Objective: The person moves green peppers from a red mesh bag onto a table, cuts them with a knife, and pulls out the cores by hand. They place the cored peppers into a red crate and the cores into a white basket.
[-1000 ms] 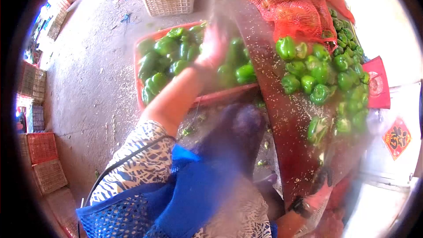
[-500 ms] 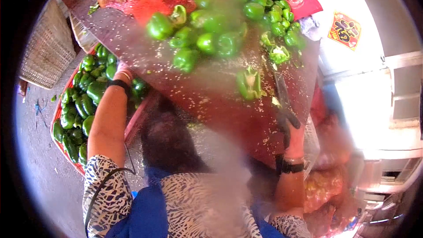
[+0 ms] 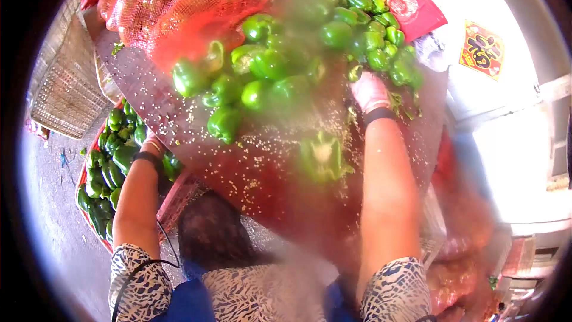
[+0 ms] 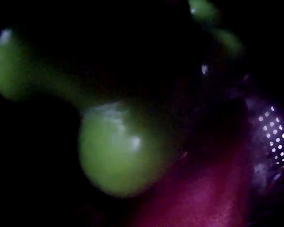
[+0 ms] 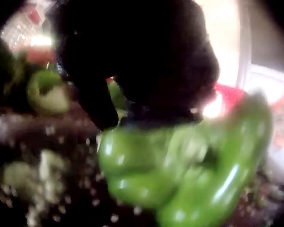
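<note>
A pile of green peppers (image 3: 280, 65) lies on a dark red table (image 3: 268, 191) speckled with seeds. My right hand (image 3: 368, 90) is up at the pile's right edge. In the right wrist view that hand (image 5: 142, 71) shows as a dark shape with its fingers curled over a large green pepper (image 5: 180, 175). A halved pepper (image 3: 322, 155) lies nearer me on the table. My left hand (image 3: 152, 142) is down among the peppers (image 3: 110, 161) in a red crate (image 3: 179, 200), partly hidden by the table edge. The left wrist view is dark, with one green pepper (image 4: 123, 151) close up.
A red mesh sack (image 3: 173, 0) of produce lies at the table's far left. A wicker basket (image 3: 65, 83) stands on the floor beyond the crate. A red packet (image 3: 405, 3) sits behind the pile. Grey concrete floor (image 3: 53, 214) lies to the left.
My right arm has risen from the table's near edge, where it held a knife, up to the pepper pile. My left hand stays in the crate. The view has swung towards the table.
</note>
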Demonstrator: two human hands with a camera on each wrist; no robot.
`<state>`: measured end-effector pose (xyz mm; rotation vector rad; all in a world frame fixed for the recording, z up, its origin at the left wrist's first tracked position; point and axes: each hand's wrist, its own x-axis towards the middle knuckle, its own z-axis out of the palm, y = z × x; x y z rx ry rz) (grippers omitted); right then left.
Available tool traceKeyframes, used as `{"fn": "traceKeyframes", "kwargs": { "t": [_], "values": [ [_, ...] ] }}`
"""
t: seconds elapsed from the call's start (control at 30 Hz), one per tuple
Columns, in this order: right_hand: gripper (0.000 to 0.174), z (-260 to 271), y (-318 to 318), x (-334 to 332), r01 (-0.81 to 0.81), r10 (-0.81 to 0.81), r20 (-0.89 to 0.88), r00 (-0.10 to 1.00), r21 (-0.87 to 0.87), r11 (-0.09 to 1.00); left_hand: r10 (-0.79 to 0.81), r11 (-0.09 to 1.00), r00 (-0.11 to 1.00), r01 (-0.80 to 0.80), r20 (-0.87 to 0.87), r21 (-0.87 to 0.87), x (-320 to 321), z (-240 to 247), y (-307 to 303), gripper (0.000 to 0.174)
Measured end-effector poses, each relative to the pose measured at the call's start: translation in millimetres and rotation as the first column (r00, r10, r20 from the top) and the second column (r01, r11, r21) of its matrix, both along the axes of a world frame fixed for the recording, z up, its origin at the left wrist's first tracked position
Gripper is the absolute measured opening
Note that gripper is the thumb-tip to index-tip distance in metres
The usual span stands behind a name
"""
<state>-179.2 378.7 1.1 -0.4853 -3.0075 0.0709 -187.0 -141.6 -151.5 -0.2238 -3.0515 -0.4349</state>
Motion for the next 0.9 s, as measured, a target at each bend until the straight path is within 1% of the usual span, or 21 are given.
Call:
{"fn": "traceKeyframes", "kwargs": {
  "t": [0.03, 0.07, 0.1, 0.13, 0.17, 0.2, 0.23, 0.3, 0.33, 0.43, 0.47, 0.57, 0.6, 0.67, 0.7, 0.73, 0.77, 0.8, 0.83, 0.87, 0.9],
  "values": [
    [0.027, -11.7, -6.1, 1.1, 0.019, -0.017, -0.012, 1.000, 0.131, 0.991, 0.002, 1.000, 1.000, -0.002, 0.001, -0.003, 2.7, 2.0, -2.4, 0.033],
    [0.027, -20.6, -6.3, 0.8, 0.021, -0.012, -0.052, 0.999, 0.167, 0.986, -0.002, 1.000, 1.000, 0.002, 0.000, -0.008, 4.2, 3.1, -4.3, 0.033],
    [0.026, -36.1, -2.0, 4.2, -0.002, 0.040, -0.181, 0.983, 0.204, 0.979, -0.005, 1.000, 1.000, 0.005, 0.002, -0.007, 6.6, 5.3, -6.4, 0.033],
    [0.026, -25.3, -9.7, 16.9, -0.084, 0.053, -0.218, 0.974, -0.131, 0.988, -0.006, 1.000, 1.000, 0.006, 0.001, -0.012, 8.4, 6.1, -7.5, 0.033],
    [0.026, -11.0, -15.6, 33.3, -0.164, 0.051, -0.258, 0.965, -0.442, 0.882, -0.006, 1.000, 1.000, 0.006, 0.003, -0.009, 10.1, 5.9, -9.2, 0.033],
    [0.029, -1.1, -23.8, 52.7, -0.216, -0.033, -0.303, 0.952, -0.749, 0.626, -0.008, 1.000, 1.000, 0.008, 0.004, -0.007, 11.7, 6.3, -10.6, 0.033],
    [0.027, 11.3, -37.4, 71.4, -0.299, -0.118, -0.417, 0.901, -0.795, 0.529, -0.012, 1.000, 1.000, 0.012, 0.007, -0.012, 12.7, 6.8, -11.9, 0.033],
    [0.029, 53.4, -60.5, 127.2, -0.093, -0.231, -0.184, 0.955, -0.930, 0.354, -0.024, 1.000, 1.000, 0.024, 0.002, -0.005, 16.8, 9.9, -17.1, 0.033],
    [0.029, 76.3, -86.0, 160.3, -0.210, -0.304, -0.255, 0.918, -0.962, 0.174, -0.031, 1.000, 1.000, 0.031, 0.002, 0.006, 20.3, 10.6, -20.9, 0.033],
    [0.032, 43.7, -66.0, 216.0, -0.266, -0.333, -0.144, 0.932, -0.896, -0.356, -0.085, 0.993, 0.995, 0.089, -0.044, 0.084, 42.0, 18.3, -30.5, 0.033],
    [0.031, 46.2, -71.4, 219.1, -0.244, -0.305, -0.129, 0.944, -0.893, -0.377, -0.107, 0.987, 0.991, 0.115, -0.076, 0.115, 52.2, 20.0, -33.2, 0.033],
    [0.028, 66.0, -126.4, 208.0, -0.186, -0.173, -0.155, 0.973, -0.966, -0.180, -0.191, 0.964, 0.952, 0.228, -0.241, 0.136, 81.6, 28.8, -41.5, 0.033],
    [0.027, 73.5, -145.3, 207.2, -0.171, -0.128, -0.156, 0.979, -0.979, -0.113, -0.166, 0.986, 0.985, 0.165, 0.038, 0.025, 90.0, 57.0, -44.9, 0.033],
    [0.026, 83.8, -182.9, 208.3, -0.135, -0.029, -0.135, 0.990, -0.991, 0.009, -0.112, 0.934, 0.985, 0.151, -0.133, 0.325, 161.2, 145.8, -41.4, 0.031],
    [0.026, 85.0, -206.4, 209.3, -0.105, 0.042, -0.103, 0.994, -0.993, 0.050, -0.190, 0.754, 0.978, 0.203, -0.089, 0.624, 189.9, 161.3, -32.6, 0.041],
    [0.026, 88.1, -241.7, 213.6, -0.060, 0.128, -0.049, 0.991, -0.995, 0.084, -0.283, 0.432, 0.957, 0.184, -0.061, 0.883, 218.7, 176.9, -23.8, 0.054],
    [0.022, 91.5, -287.3, 223.4, -0.028, 0.203, -0.003, 0.979, -0.992, 0.123, -0.364, 0.108, 0.930, 0.100, -0.054, 0.989, 247.6, 192.6, -14.9, 0.068],
    [0.018, 97.4, -337.5, 233.8, -0.004, 0.278, 0.043, 0.960, -0.986, 0.166, -0.313, 0.023, 0.942, 0.136, -0.122, 0.990, 259.0, 180.2, -10.1, 0.071],
    [0.023, 93.3, -360.0, 232.7, 0.006, 0.443, 0.046, 0.895, -0.996, 0.091, -0.257, -0.058, 0.948, 0.180, -0.189, 0.982, 270.4, 168.5, -5.2, 0.075],
    [0.028, 78.6, -364.9, 226.6, -0.061, 0.530, 0.039, 0.847, -0.983, 0.171, -0.200, -0.131, 0.946, 0.231, -0.254, 0.964, 281.7, 156.9, -0.5, 0.079],
    [0.034, 67.7, -369.4, 223.9, -0.133, 0.607, 0.042, 0.793, -0.961, 0.241, -0.151, -0.131, 0.966, 0.193, -0.212, 0.972, 279.7, 152.1, -12.2, 0.074]
  ]
}}
